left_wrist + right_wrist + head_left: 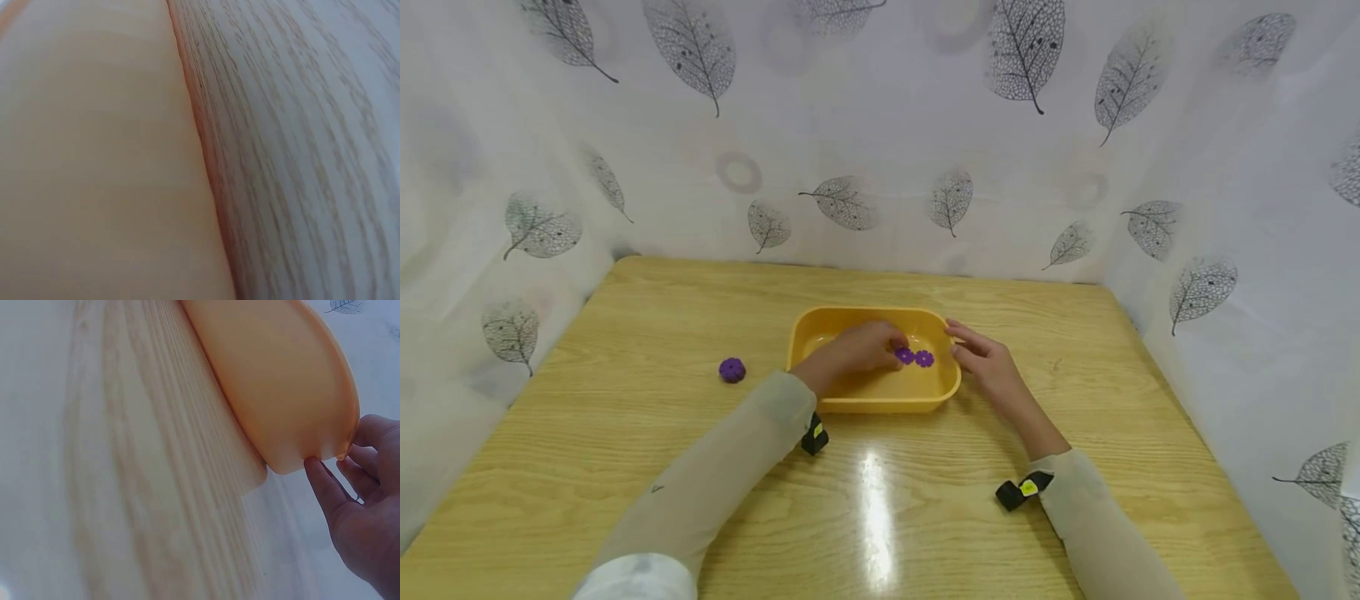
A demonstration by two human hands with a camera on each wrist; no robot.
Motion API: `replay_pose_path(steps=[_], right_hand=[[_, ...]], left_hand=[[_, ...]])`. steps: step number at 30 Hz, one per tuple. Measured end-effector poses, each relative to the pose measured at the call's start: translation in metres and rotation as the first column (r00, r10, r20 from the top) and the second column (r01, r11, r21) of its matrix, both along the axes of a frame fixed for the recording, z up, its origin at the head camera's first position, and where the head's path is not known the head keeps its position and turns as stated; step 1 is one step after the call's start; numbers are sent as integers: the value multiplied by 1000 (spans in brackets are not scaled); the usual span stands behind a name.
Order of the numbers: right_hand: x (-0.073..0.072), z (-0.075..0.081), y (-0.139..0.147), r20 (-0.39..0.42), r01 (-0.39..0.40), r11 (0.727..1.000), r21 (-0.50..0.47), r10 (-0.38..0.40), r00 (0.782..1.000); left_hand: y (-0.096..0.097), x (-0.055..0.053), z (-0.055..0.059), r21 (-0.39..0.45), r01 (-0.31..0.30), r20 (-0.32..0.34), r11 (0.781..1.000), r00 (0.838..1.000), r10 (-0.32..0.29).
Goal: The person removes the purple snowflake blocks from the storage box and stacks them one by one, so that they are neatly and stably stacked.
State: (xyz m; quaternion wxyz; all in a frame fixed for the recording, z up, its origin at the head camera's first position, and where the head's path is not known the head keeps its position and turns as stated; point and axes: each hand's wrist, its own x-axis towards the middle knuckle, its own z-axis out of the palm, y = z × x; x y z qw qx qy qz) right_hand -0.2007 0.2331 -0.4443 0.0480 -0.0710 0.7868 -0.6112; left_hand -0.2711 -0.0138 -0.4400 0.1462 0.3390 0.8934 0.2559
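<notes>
A yellow plastic basin (880,406) stands on the wooden table. Inside it, my left hand (867,346) has its fingers bent and pinches a purple flower-shaped piece (905,356) at the fingertips; part of the grip is hidden. Just right of that piece is a second purple flower-shaped piece (924,358), and I cannot tell whether the two touch. With thumb and fingers, my right hand (369,500) grips the basin's right end at the rim. The left wrist view shows only the basin's outer wall (106,150) and the table, no hand.
On the wooden table (865,500), left of the basin, lies a rounded purple cluster (732,370). White curtains (880,133) with a leaf print hang behind the table and along both sides.
</notes>
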Motion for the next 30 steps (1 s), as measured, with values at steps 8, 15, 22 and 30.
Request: replay_pose_path(steps=[8,15,22,30], right_hand=[[1,2,0,-4,3,1000,4,-3,1000],[1,0,0,9,8,1000,-11,-8,1000],[1,0,0,8,11,1000,1,-11,1000],[0,-2,2,14,-6,1000,-8,6,1000]], left_hand=[[3,0,-1,-42,-27,7,999,1000,27],[4,3,1,-61,-35,24,998,999,36],[5,4,2,-77,-43,18,996,999,45],[5,2,7,-43,-45,22,998,999,46]])
